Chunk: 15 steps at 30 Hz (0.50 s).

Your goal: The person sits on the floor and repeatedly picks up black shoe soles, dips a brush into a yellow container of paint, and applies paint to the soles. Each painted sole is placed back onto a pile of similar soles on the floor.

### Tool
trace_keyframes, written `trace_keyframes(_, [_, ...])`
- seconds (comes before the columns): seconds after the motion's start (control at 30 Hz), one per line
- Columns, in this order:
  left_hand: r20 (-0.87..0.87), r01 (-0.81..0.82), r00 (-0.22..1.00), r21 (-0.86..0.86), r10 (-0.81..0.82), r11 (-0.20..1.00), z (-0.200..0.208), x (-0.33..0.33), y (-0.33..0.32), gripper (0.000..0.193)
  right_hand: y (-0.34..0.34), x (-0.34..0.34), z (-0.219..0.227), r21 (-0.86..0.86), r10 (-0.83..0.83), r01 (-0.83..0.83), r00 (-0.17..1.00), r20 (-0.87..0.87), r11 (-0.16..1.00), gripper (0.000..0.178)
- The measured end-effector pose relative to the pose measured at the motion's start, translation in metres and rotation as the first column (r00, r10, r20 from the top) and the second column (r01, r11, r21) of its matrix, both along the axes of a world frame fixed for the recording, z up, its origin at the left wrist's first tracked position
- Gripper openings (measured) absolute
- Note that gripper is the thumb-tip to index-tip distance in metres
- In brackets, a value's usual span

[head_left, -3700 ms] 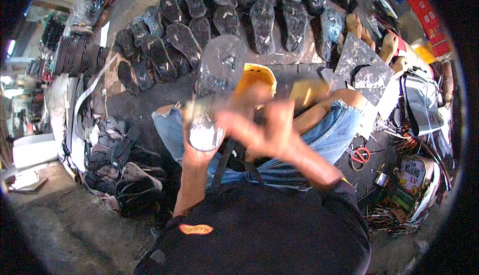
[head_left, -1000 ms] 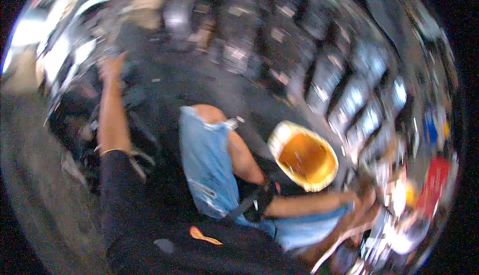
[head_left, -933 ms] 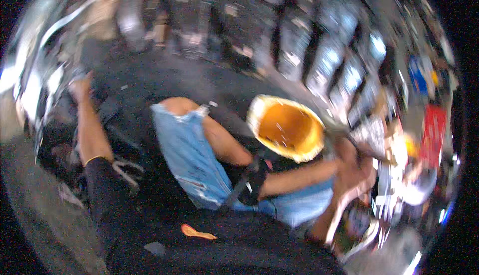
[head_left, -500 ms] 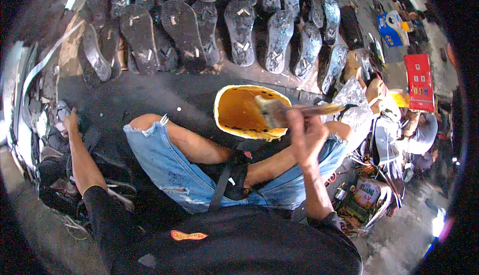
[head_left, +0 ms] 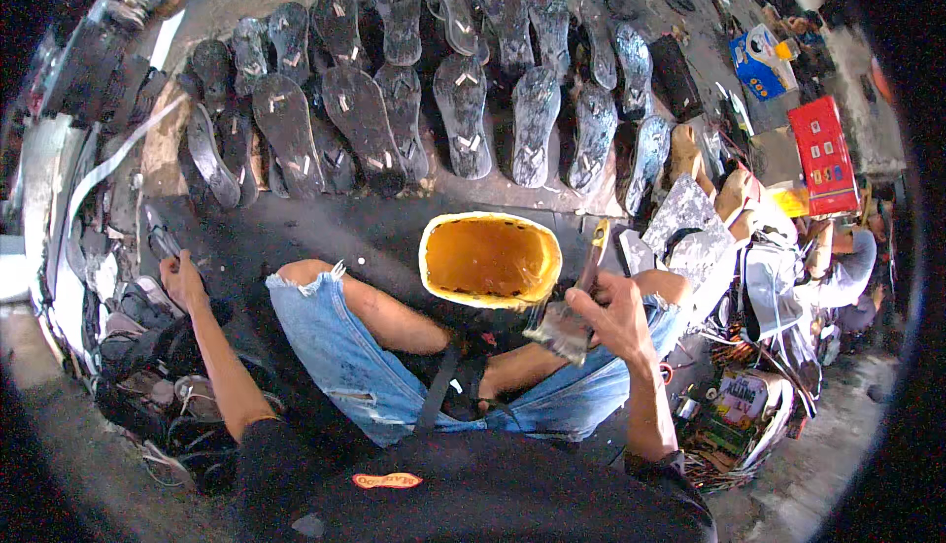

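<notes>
We have the brush (head_left: pixel 564 326) just right of the yellow tub (head_left: pixel 425 252), long axis slanting: handle forward, bristles back toward the lap. Our right hand (head_left: pixel 613 311) pinches it; our left hand (head_left: pixel 183 283) appears to pinch a dark flat piece (head_left: pixel 161 236). Step, we judge: brush held ready. Next move calls for bristles clear of the jeans (head_left: pixel 581 385).

Uneven light, strongly bent edges

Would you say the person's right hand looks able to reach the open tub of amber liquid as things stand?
Probably yes: the right hand, holding a paintbrush, is close beside the tub, and nothing visible covers its open top.
</notes>
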<state>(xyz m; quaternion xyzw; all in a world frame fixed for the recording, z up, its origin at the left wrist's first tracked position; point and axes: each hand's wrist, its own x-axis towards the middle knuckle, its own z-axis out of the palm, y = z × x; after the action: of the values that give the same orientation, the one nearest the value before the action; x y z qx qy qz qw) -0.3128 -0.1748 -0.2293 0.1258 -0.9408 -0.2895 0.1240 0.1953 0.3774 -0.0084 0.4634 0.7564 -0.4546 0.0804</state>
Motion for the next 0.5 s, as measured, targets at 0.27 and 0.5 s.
trace_keyframes(0.27, [-0.325, 0.576, 0.774, 0.719, -0.543, 0.389, 0.146, 0.294, 0.236, 0.065, 0.044, -0.031, -0.024, -0.672, -0.699, 0.220, 0.365, -0.615, 0.707, 0.036])
trace_keyframes(0.5, [-0.131, -0.365, 0.563, 0.847, -0.816, -0.387, 0.160, 0.352, 0.288, 0.072, -0.030, -0.081, 0.036, 0.422, 0.445, -0.148, 0.377, -0.812, 0.895, 0.034])
